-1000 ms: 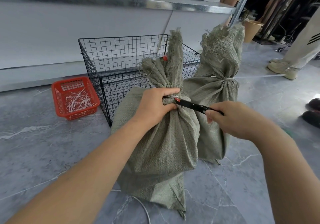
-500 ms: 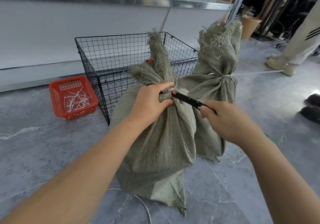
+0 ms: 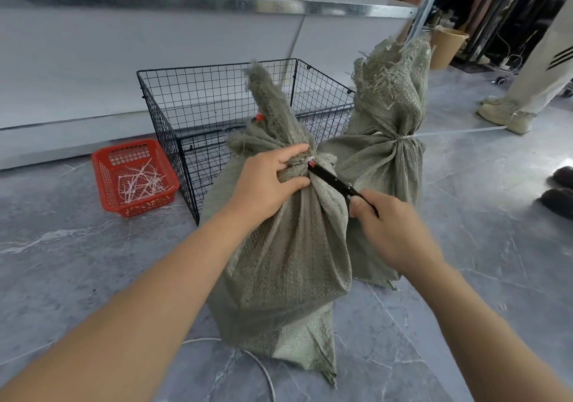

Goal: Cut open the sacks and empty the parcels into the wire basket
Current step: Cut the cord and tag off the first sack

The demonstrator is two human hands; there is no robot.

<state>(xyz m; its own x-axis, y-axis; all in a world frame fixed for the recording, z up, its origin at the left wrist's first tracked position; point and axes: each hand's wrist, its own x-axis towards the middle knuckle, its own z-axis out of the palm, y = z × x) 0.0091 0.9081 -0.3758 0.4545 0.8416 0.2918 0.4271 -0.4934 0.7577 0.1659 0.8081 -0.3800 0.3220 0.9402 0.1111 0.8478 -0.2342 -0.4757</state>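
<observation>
A grey-green woven sack (image 3: 285, 252) stands on the floor in front of me, its neck tied with a white tie. My left hand (image 3: 266, 184) grips the bunched neck. My right hand (image 3: 393, 231) holds a black cutter (image 3: 333, 181) whose red tip touches the tie at the neck. A second tied sack (image 3: 387, 141) stands just behind to the right. The black wire basket (image 3: 192, 97) sits behind both sacks, with nothing showing inside it.
A red plastic crate (image 3: 102, 178) with several cut white ties lies left of the wire basket. A metal shelf edge (image 3: 217, 1) runs above. Another person's legs and shoes (image 3: 508, 116) stand at the far right, near dark slippers (image 3: 558, 190). A white cord (image 3: 260, 367) lies on the grey floor.
The sack's top has leaned slightly left. The cutter's tip has stayed against the tie while my right hand shifted a little toward me.
</observation>
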